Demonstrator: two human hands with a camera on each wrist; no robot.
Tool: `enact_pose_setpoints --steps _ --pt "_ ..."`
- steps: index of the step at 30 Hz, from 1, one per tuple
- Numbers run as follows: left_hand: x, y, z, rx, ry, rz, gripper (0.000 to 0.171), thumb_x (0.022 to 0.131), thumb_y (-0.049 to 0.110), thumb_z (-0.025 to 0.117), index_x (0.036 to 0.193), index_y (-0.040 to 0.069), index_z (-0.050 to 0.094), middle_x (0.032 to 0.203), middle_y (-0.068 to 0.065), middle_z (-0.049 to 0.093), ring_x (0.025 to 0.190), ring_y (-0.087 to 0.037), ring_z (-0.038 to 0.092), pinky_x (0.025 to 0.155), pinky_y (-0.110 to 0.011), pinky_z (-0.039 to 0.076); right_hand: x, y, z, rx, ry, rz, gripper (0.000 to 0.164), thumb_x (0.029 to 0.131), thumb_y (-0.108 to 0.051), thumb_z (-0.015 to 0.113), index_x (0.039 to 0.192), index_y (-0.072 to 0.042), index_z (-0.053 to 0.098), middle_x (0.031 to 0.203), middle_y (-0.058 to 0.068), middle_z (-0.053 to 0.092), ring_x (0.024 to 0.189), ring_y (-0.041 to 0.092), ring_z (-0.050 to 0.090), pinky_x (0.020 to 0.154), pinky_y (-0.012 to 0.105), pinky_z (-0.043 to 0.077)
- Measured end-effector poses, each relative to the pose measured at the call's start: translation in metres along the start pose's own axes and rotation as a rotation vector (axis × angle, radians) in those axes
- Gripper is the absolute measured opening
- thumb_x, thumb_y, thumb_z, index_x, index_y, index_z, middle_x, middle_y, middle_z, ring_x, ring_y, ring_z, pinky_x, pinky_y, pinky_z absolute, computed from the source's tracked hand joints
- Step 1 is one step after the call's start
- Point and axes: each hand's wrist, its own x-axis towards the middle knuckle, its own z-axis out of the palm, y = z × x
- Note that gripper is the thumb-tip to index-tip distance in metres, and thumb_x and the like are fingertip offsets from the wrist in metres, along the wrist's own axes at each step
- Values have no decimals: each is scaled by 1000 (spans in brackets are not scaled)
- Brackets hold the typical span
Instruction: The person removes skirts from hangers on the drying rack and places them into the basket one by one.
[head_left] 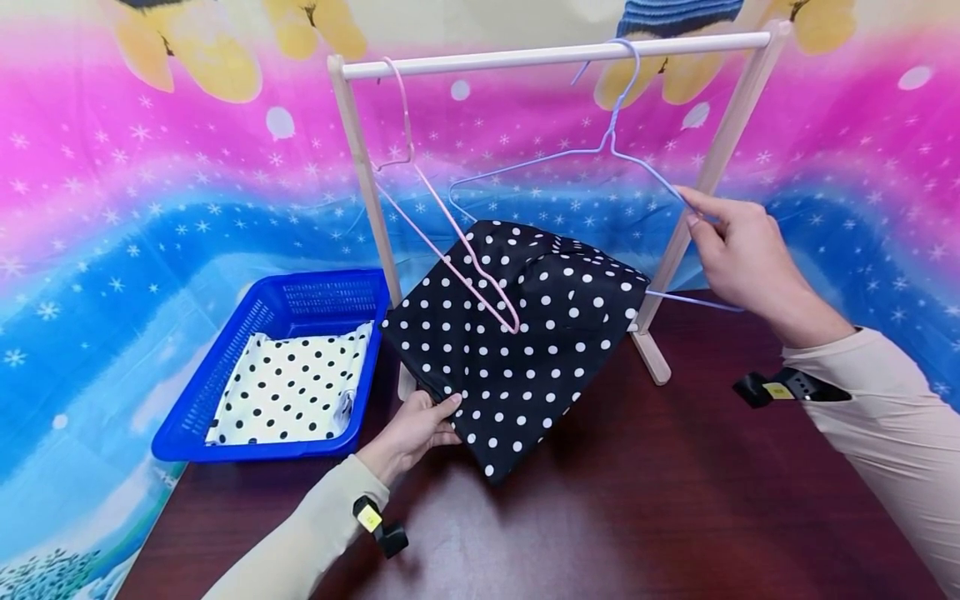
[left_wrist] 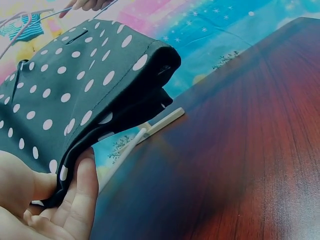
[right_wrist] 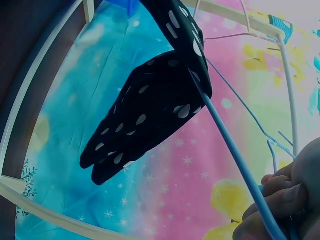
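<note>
A black cloth with white polka dots (head_left: pixel 517 333) hangs folded over the bottom bar of a blue wire hanger (head_left: pixel 555 156). The hanger's hook goes over the rod of a wooden rack. My left hand (head_left: pixel 416 429) pinches the cloth's lower left edge, thumb on the front and fingers behind; the left wrist view shows the folded layers (left_wrist: pixel 65 175) between them. With thumb and fingers my right hand (head_left: pixel 750 250) grips the hanger's right shoulder. In the right wrist view the hanger's bar (right_wrist: pixel 235 145) runs into the fold of the cloth.
A pink wire hanger (head_left: pixel 442 217) hangs at the rod's left end, overlapping the cloth in the head view. To the left stands a blue basket (head_left: pixel 277 452) holding a folded white cloth with black dots (head_left: pixel 292 387). The wooden rack (head_left: pixel 525 57) stands on the dark table (head_left: pixel 637 500).
</note>
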Motion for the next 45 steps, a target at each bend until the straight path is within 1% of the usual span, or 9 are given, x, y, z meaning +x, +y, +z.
enact_pose_setpoints --steps 6,12,16,25,31,36,45 --pt "0 -1 0 -3 -4 3 26 108 18 47 119 -5 53 81 5 73 70 -6 72 67 -22 58 1 2 0 -1 0 3 43 107 -25 45 150 -27 50 51 -1 31 42 17 32 37 31 27" --pt "-1 -3 -3 -11 1 1 26 108 18 47 119 -4 53 80 5 74 70 -6 72 67 -22 58 1 4 1 -10 27 -6 41 106 -22 47 147 -22 53 51 -2 32 42 16 32 37 31 25" --pt "-2 -4 -4 -27 1 4 26 108 18 47 120 -5 52 81 5 74 72 -6 73 67 -23 59 1 3 3 -17 29 -9 41 106 -21 48 147 -22 54 51 -2 32 43 16 33 38 31 26" --pt "-2 -11 -2 -64 -17 4 27 108 19 48 121 -5 51 85 3 74 76 -7 74 70 -23 60 0 3 5 1 1 -2 41 107 -24 45 147 -21 54 52 -2 31 43 15 32 37 30 26" --pt "-2 -15 1 -74 -9 -10 29 108 19 48 122 -6 51 87 2 75 78 -8 74 71 -24 60 -1 2 7 20 -29 0 42 108 -24 45 149 -19 51 55 0 34 43 17 32 37 31 28" --pt "-3 -16 2 -79 -11 -18 30 108 19 48 124 -7 50 88 0 75 79 -9 74 71 -25 60 -1 1 8 32 -43 4 43 108 -26 45 150 -19 50 55 1 33 43 18 31 37 31 28" --pt "-3 -19 6 -85 -19 -16 28 108 19 48 121 -5 52 88 1 75 78 -9 74 71 -25 60 -4 -1 8 28 -27 -6 41 109 -28 42 149 -25 51 56 2 32 42 19 31 37 31 27"
